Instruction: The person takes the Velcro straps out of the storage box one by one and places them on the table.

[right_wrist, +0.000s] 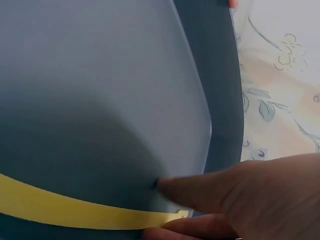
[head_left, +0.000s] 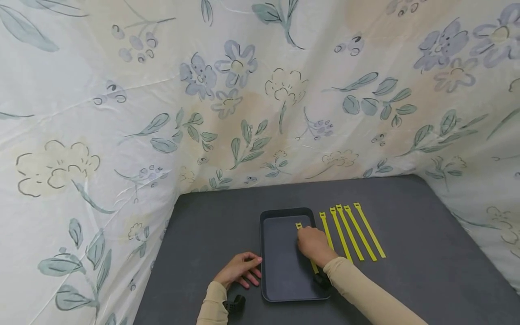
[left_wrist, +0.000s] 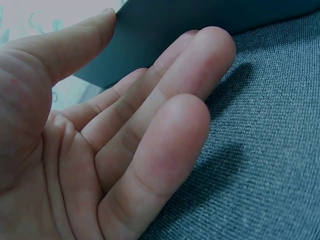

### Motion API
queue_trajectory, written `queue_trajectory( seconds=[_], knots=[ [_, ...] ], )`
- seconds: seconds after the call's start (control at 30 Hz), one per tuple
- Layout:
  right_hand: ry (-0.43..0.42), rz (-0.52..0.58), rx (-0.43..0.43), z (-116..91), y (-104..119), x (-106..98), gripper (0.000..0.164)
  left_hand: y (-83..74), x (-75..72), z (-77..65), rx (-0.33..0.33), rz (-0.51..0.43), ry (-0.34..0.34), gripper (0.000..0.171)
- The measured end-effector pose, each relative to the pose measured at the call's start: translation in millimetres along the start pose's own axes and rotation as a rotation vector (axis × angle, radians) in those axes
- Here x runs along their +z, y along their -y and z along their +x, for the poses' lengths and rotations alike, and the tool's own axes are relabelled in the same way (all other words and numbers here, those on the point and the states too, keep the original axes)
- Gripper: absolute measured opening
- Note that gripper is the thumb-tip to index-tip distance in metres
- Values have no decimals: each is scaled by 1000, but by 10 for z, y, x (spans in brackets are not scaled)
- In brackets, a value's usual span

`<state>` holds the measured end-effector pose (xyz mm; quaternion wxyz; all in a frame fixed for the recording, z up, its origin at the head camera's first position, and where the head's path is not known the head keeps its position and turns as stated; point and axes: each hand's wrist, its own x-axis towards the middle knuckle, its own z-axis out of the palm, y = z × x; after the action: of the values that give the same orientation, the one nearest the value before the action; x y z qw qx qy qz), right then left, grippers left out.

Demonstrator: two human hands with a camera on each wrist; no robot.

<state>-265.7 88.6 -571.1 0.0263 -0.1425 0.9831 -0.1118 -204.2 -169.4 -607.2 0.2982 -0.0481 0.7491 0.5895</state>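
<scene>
A shallow dark tray [head_left: 282,291] lies between both hands. My right hand [head_left: 316,246] reaches over its right side to a yellow hook-and-loop cable tie [right_wrist: 75,212] lying along that side. In the right wrist view the thumb stands a little apart from the strap, while the fingertips touch its edge near the slotted head. From above, my right hand hides the strap's middle. At the tray's left edge rests my left hand [head_left: 240,270], palm turned inward, fingers relaxed, nothing held. Its thumb tip comes right up to the tray wall [left_wrist: 170,30].
Several more yellow cable ties [head_left: 363,232] lie side by side on the dark grey cloth-covered table [head_left: 211,221], right of the tray. Floral fabric [head_left: 252,113] hangs behind the table and along its sides. Each wrist wears a dark strap-on device [head_left: 235,304].
</scene>
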Motion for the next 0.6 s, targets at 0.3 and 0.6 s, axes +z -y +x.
queue_trajectory(
  seconds=[0.3, 0.6],
  knots=[
    [28, 46, 30, 47, 60, 54, 22, -7, 5, -19, 2, 16, 0, 47],
    [83, 108, 42, 78, 67, 64, 15, -16, 20, -39, -2, 17, -7, 46]
  ],
)
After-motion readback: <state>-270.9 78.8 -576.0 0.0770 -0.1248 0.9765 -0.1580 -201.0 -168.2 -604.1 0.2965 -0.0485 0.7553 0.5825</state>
